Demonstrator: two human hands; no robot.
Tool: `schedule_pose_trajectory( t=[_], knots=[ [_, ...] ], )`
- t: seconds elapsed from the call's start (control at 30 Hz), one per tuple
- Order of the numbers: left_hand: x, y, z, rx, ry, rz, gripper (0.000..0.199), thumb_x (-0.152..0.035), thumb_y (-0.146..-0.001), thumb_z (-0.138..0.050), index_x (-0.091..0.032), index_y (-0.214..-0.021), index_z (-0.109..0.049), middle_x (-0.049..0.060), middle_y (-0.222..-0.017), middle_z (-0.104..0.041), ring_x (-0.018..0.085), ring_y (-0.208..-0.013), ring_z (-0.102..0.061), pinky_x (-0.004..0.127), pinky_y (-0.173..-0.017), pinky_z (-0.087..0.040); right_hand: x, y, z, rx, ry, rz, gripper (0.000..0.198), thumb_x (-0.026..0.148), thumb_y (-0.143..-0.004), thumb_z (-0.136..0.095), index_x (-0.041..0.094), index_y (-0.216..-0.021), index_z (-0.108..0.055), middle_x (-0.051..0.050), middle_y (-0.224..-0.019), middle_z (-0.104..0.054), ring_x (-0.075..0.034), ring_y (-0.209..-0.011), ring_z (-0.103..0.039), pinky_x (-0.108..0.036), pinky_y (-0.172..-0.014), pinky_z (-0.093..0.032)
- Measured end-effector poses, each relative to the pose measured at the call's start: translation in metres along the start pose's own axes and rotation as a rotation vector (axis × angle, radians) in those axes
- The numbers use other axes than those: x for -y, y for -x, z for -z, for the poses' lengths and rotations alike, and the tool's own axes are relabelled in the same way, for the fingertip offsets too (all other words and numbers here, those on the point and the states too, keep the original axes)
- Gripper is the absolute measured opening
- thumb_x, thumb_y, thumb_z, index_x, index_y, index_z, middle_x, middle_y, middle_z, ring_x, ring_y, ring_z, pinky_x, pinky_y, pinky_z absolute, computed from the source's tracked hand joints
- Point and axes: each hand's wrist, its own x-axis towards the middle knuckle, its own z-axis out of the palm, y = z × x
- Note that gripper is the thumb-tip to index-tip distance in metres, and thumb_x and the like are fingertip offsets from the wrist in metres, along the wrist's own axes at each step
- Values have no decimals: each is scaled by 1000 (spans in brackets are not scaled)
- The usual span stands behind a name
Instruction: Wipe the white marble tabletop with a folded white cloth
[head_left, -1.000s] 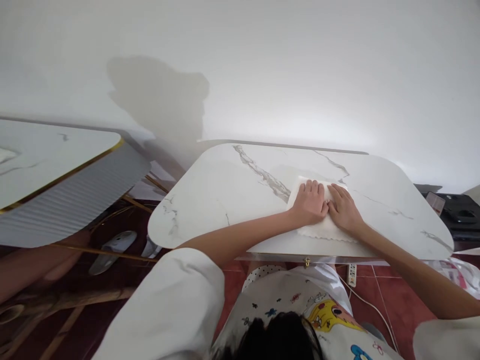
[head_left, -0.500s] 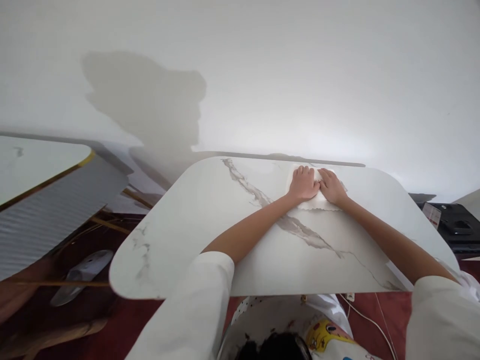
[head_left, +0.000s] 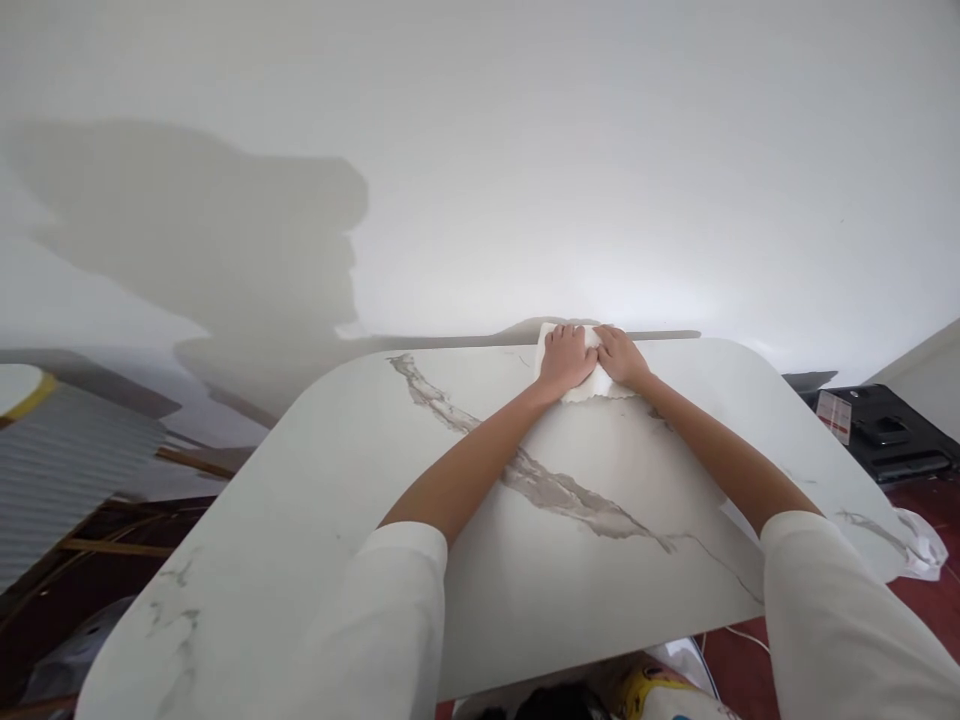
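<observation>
A white cloth (head_left: 600, 388) with a wavy edge lies at the far edge of a white marble-patterned table (head_left: 480, 600), partly over that edge. My left hand (head_left: 568, 358) is on the cloth's left part, its fingers bent over it and pressing it down. Close beside it, my right hand (head_left: 622, 357) grips the cloth's right part, fingers together and pointing away from me. The two thumbs nearly meet in the middle. Both arms are stretched forward over the tabletop.
A white wall (head_left: 525, 200) rises right behind the table. At the left stands a second table with a ribbed grey side (head_left: 82, 480) and gold trim. A black appliance (head_left: 885, 430) sits at the right, with a white plastic bag (head_left: 926, 545) nearer me.
Both hands and the cloth have moved toward the table's far edge, and the cloth now reaches past it. My view has shifted and turned, bringing the tabletop's near left part closer.
</observation>
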Motion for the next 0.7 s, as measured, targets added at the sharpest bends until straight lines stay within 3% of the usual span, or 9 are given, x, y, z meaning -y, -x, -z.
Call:
schedule_pose_trajectory(
  t=[0.37,0.7],
  knots=[
    [-3,6,3,4,-36,-9,29,-27,-89,-43,-15,-113,-53,12,-119,-58,26,-119,-45,38,-103,-33,7,6,5,22,-8,-34,47,20,-90,-35,6,-132,-49,-19,-140,-48,-28,-132,-40,-45,-113,-32],
    [-24,51,18,46,-48,-46,40,-28,-89,-42,-12,-125,-48,16,-133,-51,28,-129,-39,41,-107,-29,24,53,18,30,-39,-38,49,25,-89,-36,8,-133,-49,-17,-141,-47,-28,-133,-39,-46,-114,-31]
  ],
)
